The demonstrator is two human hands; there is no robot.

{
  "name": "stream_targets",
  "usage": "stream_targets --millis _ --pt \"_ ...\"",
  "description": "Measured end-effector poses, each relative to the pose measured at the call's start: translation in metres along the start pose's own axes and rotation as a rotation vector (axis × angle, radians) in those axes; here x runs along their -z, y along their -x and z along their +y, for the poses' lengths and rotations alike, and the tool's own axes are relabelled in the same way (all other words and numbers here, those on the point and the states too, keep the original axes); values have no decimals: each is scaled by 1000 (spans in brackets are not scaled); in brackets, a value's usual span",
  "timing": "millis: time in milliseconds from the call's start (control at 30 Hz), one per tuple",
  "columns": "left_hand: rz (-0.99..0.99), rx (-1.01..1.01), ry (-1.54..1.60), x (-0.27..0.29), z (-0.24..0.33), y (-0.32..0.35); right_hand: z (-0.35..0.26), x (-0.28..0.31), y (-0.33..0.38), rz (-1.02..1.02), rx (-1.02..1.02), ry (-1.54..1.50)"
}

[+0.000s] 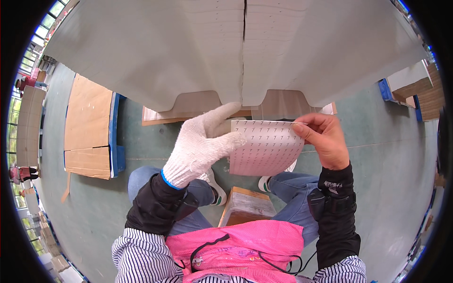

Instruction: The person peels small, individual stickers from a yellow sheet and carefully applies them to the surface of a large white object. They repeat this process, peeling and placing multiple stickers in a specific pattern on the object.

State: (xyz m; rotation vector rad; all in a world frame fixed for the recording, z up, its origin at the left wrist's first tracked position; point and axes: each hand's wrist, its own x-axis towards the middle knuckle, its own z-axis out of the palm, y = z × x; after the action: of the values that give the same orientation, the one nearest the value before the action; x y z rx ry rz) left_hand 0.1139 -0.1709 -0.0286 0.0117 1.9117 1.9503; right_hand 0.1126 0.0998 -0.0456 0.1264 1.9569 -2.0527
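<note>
A white sheet of small printed labels (269, 148) hangs between my hands, its lower part curving away. My left hand (200, 146), in a white knitted glove, has its thumb over the sheet's left edge. The left index finger stretches toward the grey panels; the other left fingers are partly hidden. My bare right hand (325, 139) pinches the sheet's upper right corner between thumb and fingers. Just beyond the hands stand large pale grey panels (188, 52), side by side with a narrow dark gap between them and notched lower edges.
On the left lies flattened cardboard (89, 125) on a blue pallet (118, 158). Cardboard (155, 118) lies under the panels. A box-like wooden block (247, 207) sits on the green floor between my feet. More board and blue pallet parts (387, 89) stand at the right.
</note>
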Motion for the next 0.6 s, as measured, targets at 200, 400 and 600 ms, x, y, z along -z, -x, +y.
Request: stream_targets --millis 200,400,600 --pt "-41 83 36 -7 -2 2 3 -11 3 -43 22 -27" --pt "74 82 -66 -12 -1 6 1 -19 6 -78 42 30" --pt "51 146 -116 -17 -3 5 0 -39 5 3 460 416"
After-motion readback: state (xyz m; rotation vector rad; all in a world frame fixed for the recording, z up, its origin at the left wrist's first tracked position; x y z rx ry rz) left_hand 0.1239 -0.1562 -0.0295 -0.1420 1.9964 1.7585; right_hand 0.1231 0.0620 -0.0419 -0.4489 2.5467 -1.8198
